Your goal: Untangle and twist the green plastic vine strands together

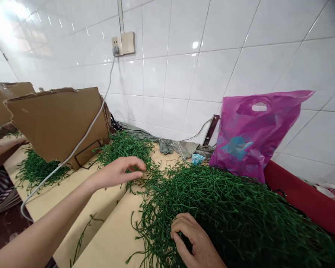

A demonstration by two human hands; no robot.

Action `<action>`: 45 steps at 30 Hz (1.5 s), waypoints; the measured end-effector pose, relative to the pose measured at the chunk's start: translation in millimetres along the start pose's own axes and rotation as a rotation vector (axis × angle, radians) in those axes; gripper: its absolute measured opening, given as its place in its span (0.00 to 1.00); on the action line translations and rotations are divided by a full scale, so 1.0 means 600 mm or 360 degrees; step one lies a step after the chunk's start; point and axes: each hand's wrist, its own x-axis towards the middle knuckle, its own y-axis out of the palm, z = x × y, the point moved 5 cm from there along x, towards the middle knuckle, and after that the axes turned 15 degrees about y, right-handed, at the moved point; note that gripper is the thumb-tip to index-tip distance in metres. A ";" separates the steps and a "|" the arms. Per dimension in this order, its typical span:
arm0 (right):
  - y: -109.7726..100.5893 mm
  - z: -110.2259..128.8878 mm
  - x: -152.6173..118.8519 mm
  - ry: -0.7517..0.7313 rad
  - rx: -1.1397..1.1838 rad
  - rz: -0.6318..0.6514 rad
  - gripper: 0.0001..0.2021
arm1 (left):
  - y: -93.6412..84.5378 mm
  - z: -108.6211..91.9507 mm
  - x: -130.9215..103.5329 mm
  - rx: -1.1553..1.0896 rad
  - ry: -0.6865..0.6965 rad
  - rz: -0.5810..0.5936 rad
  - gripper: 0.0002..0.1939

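A large heap of thin green plastic-looking stems (212, 193) with small knobbed ends spreads over the right half of the table. My left hand (123, 171) hovers between this heap and a smaller pile of the same stems (125, 145) farther back. Its thumb and fingers are apart, and nothing shows between them. At the near left edge of the large heap, my right hand (194, 242) rests low over the stems. Its fingers are curled in towards the thumb; whatever lies inside them is hidden.
A cardboard divider (58, 126) stands at left, with a grey cable (86, 134) hanging across it. Beyond it, another person's arm (5, 152) reaches towards more green stems (39, 167). A purple plastic bag (251, 137) and a red box-like item (304, 197) flank the heap.
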 end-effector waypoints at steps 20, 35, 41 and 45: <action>-0.153 0.122 0.009 -0.0122 -0.0491 -0.0373 0.13 | -0.004 0.061 0.190 0.0192 -0.0281 -0.0832 0.20; -0.151 0.095 0.103 0.0467 0.0447 -0.0285 0.14 | 0.048 -0.113 0.179 -0.1858 0.0091 -0.0801 0.14; -0.184 0.081 0.097 0.0440 0.0242 -0.1056 0.18 | 0.066 -0.115 0.194 -0.2190 0.0136 -0.0634 0.16; -0.169 0.093 0.100 0.0312 0.0246 -0.0639 0.15 | 0.071 -0.118 0.202 -0.2590 0.0144 -0.0622 0.16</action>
